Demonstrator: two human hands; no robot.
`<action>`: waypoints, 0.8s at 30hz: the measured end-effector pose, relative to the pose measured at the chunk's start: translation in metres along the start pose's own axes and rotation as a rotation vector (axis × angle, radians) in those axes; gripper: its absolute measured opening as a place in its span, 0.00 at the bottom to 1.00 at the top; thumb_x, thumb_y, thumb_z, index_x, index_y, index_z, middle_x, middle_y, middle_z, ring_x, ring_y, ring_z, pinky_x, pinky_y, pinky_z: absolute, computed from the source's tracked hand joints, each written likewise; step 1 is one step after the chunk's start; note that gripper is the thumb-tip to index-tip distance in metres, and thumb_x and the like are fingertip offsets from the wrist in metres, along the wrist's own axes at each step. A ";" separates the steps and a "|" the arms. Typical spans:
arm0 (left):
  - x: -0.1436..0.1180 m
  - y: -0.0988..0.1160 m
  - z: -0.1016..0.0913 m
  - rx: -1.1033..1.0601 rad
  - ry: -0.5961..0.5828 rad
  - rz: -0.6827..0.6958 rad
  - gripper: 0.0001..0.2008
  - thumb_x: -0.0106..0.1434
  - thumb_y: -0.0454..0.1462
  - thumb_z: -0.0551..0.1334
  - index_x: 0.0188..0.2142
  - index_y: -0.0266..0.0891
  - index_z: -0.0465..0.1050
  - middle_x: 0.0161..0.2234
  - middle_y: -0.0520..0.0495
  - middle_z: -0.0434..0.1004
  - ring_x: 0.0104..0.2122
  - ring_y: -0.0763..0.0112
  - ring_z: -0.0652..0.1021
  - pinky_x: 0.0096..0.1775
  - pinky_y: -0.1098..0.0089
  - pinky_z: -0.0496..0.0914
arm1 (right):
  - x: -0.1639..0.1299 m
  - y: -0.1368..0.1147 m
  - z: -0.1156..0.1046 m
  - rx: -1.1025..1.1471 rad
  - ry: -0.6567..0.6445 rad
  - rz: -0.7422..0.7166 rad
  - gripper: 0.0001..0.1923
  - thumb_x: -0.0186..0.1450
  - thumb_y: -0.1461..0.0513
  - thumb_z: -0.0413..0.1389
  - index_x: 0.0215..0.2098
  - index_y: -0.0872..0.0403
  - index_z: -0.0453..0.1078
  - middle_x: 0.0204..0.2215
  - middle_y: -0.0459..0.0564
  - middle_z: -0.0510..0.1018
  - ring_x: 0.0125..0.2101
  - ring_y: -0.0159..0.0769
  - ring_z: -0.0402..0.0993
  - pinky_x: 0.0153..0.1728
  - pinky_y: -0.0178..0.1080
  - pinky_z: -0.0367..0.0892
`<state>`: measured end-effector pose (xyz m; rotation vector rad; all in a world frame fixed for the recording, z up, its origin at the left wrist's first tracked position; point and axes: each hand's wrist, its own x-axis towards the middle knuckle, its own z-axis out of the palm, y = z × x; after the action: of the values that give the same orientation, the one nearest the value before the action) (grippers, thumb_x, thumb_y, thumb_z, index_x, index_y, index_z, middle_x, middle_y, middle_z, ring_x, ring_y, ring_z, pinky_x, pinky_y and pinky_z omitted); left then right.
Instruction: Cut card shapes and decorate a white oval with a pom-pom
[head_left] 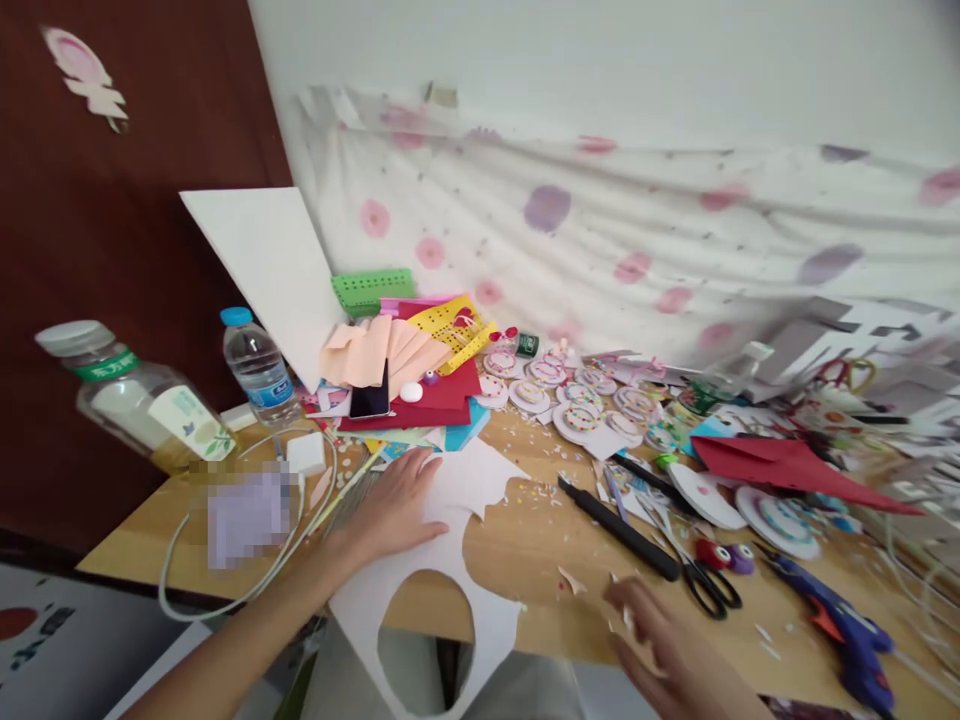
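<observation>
1. Left hand [394, 505] lies flat and spread wide on the white sheet [450, 560], pinning it to the desk [540, 550]. The sheet has a big oval hole cut out and hangs over the near edge.
2. Right hand [660, 640] is blurry, hovering low over the desk near some paper scraps [574, 580]. Fingers look loosely curled, but I can't tell if it's holding anything.
3. Risk: the overhanging part is floppy, so it could probably sag or tear at the thin strip around the hole.
4. Scissors [705, 580] and a black cutter [619, 530] sit just beside the right hand, so a careless sweep could snag them.
5. Two bottles [259, 365] stand left, near a cable [247, 580]. Tug that and they might tip.
</observation>
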<state>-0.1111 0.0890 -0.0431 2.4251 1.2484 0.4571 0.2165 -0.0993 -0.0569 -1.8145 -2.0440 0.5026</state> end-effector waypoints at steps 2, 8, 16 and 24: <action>0.011 -0.012 0.006 0.024 -0.002 0.011 0.39 0.48 0.41 0.70 0.59 0.41 0.61 0.61 0.37 0.63 0.63 0.46 0.61 0.62 0.48 0.54 | 0.032 -0.010 0.020 -0.019 -0.071 -0.080 0.12 0.69 0.60 0.47 0.48 0.51 0.67 0.45 0.56 0.74 0.42 0.40 0.75 0.43 0.42 0.72; 0.027 -0.013 0.009 0.046 0.012 0.067 0.34 0.45 0.43 0.71 0.52 0.40 0.68 0.49 0.38 0.71 0.51 0.47 0.70 0.54 0.54 0.64 | 0.104 -0.011 0.034 -0.010 -0.014 -0.173 0.12 0.68 0.67 0.41 0.32 0.52 0.65 0.34 0.51 0.72 0.33 0.36 0.72 0.35 0.40 0.70; -0.026 0.009 -0.005 -0.092 -0.178 0.082 0.39 0.40 0.42 0.71 0.52 0.38 0.62 0.51 0.40 0.64 0.50 0.51 0.69 0.54 0.54 0.67 | 0.174 -0.040 0.025 0.026 0.181 -0.342 0.24 0.65 0.71 0.42 0.55 0.54 0.68 0.56 0.59 0.71 0.57 0.42 0.67 0.56 0.50 0.65; -0.047 0.004 0.001 -0.117 -0.217 0.064 0.39 0.41 0.41 0.71 0.53 0.38 0.60 0.53 0.36 0.63 0.53 0.45 0.68 0.54 0.49 0.66 | 0.121 -0.024 0.045 -0.085 -0.067 -0.246 0.24 0.69 0.65 0.43 0.61 0.54 0.64 0.63 0.55 0.65 0.62 0.42 0.62 0.61 0.49 0.60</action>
<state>-0.1336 0.0472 -0.0477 2.3481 1.0270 0.2675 0.1603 0.0167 -0.0805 -1.5793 -2.3261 0.4162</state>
